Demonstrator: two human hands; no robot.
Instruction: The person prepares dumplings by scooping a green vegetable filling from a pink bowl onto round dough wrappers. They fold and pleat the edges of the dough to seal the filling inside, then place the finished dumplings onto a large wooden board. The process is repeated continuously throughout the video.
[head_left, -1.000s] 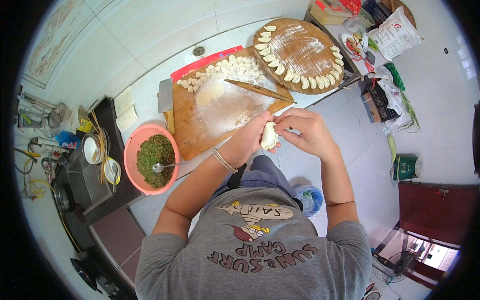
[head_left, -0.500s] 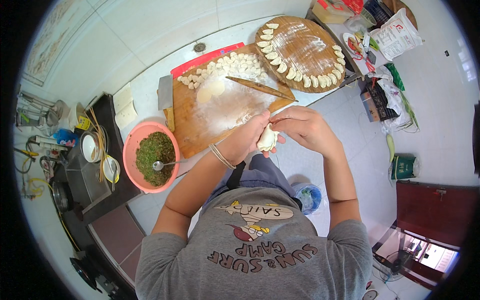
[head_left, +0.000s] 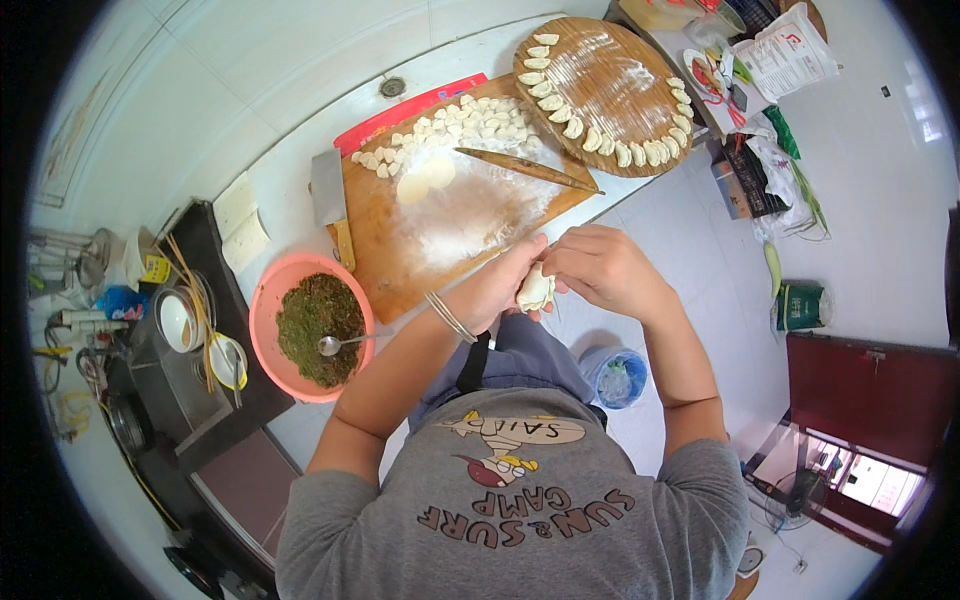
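A pale dumpling (head_left: 537, 289) with a pleated edge rests in my left hand (head_left: 507, 278), whose fingers curl beneath it. From the other side my right hand (head_left: 602, 264) pinches the dumpling's upper edge. Both hands are in front of the wooden cutting board (head_left: 380, 279). On that floured board lie two flat round wrappers (head_left: 427, 180), a tapered rolling pin (head_left: 528, 170) and many small dough pieces (head_left: 470, 122). A cleaver (head_left: 329, 190) with a wooden handle lies along the board's left side.
Left of the board stands a pink bowl (head_left: 262, 335) of green filling (head_left: 312, 325) with a spoon (head_left: 331, 345) in it. A round wooden board (head_left: 610, 85) at the back right carries finished dumplings along its edge. A blue-lined bin (head_left: 620, 380) stands on the floor.
Both hands stay at the dumpling, and my right fingers have closed in on its edge. The whole view has shifted slightly.
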